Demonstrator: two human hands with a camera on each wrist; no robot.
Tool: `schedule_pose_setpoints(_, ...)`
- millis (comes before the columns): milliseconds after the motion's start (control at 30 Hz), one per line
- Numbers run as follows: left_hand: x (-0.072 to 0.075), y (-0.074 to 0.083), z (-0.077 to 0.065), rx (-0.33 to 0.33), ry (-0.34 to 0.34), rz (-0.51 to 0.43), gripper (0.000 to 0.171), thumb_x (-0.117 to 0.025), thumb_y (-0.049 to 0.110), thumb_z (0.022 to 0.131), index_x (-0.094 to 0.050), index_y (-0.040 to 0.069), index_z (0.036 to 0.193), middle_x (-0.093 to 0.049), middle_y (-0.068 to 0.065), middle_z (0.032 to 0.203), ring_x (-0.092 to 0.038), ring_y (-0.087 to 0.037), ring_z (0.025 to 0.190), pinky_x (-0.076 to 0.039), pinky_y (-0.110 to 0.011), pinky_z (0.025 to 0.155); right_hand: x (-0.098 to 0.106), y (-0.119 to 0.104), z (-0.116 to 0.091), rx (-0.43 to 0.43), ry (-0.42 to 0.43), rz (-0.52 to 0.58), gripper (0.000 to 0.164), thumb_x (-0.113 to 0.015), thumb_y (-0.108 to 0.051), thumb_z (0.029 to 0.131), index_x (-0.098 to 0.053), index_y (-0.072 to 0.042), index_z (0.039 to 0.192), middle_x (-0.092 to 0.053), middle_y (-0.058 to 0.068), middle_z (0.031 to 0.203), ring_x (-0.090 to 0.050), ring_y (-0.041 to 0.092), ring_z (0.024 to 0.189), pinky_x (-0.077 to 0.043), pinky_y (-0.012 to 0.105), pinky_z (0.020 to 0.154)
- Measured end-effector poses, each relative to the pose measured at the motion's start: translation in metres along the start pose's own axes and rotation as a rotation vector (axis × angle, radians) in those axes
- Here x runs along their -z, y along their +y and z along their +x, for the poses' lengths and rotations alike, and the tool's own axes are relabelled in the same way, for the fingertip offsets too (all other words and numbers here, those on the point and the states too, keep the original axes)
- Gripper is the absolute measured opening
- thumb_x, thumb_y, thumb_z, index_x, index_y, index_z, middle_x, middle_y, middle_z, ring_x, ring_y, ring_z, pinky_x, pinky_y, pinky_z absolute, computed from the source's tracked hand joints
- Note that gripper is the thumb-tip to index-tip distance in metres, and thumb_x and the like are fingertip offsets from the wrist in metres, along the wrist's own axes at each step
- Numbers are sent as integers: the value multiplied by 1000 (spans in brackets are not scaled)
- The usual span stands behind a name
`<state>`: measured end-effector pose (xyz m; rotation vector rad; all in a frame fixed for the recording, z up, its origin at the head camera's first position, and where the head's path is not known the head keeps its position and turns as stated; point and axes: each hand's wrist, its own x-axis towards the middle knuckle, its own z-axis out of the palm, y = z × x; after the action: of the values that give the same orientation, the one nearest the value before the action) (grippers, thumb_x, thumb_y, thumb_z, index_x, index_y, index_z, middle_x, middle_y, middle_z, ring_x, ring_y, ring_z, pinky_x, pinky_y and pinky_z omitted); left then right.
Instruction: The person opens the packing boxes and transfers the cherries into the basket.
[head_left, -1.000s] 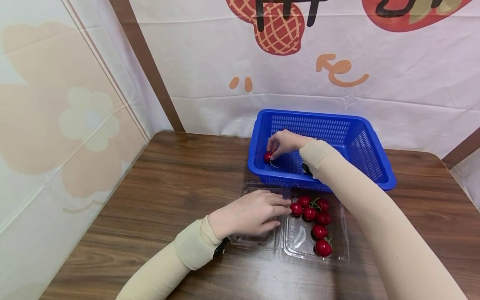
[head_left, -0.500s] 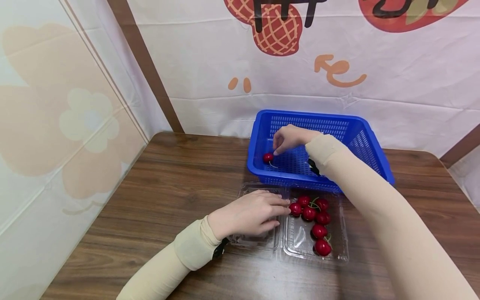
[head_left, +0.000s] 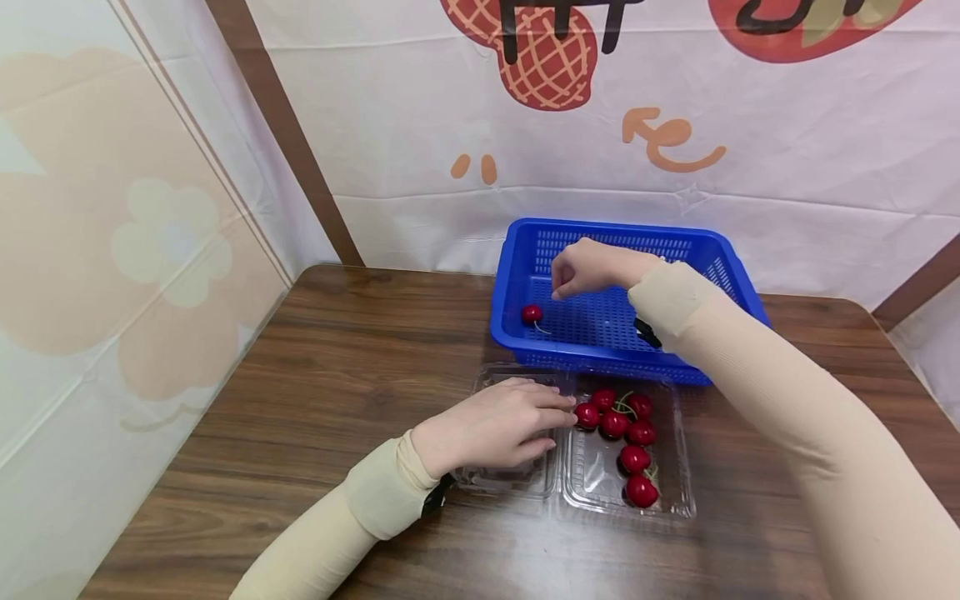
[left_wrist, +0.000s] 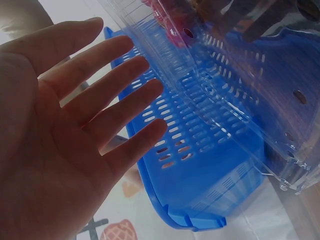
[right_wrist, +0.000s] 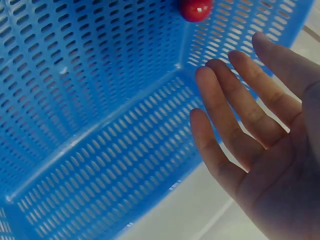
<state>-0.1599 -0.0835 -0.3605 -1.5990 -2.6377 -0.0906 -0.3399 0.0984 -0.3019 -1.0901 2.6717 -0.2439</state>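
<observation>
My right hand (head_left: pixel 596 265) hovers over the blue plastic basket (head_left: pixel 622 357) with nothing in its fingers, which look relaxed in the right wrist view. One red cherry (head_left: pixel 532 314) with a stem lies in the basket's left end, just left of and below that hand. My left hand (head_left: pixel 498 423) lies palm down over the left half of a clear hinged plastic box (head_left: pixel 596 496), fingers spread. Its fingertips reach right up to a cherry (head_left: pixel 586 415) in the box's right half. Several more cherries (head_left: pixel 634 459) with stems lie there along the top and right side.
The box and basket stand on a brown wooden table (head_left: pixel 315 392), the basket behind the box near the back edge. A white printed cloth (head_left: pixel 405 125) hangs behind the table, and another panel (head_left: pixel 97 250) with a flower print rises along the left side.
My right hand has let go of the cherry in the basket and moved up and to the right. The cherry stays at the basket's left end. The left hand keeps its place.
</observation>
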Motion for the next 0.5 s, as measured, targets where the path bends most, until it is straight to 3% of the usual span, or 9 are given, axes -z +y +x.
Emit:
schedule_pose_setpoints(233, -1, 0, 0, -3, 3, -8, 39, -54, 29, 89, -60, 16, 125, -55, -1, 133, -45, -19, 123, -37, -38, 106, 7, -8, -15, 20, 16, -33, 15, -65, -26, 84, -69, -12, 88, -70, 5, 87, -61, 15, 75, -56, 38, 75)
schedule_pose_setpoints(500, 0, 0, 1, -4, 0, -12, 39, -54, 29, 89, -59, 16, 126, -54, -2, 134, -45, -19, 124, -36, -38, 107, 9, -5, -36, 48, 55, -61, 12, -64, -25, 84, -68, -14, 86, -69, 3, 85, -60, 13, 72, -56, 37, 72)
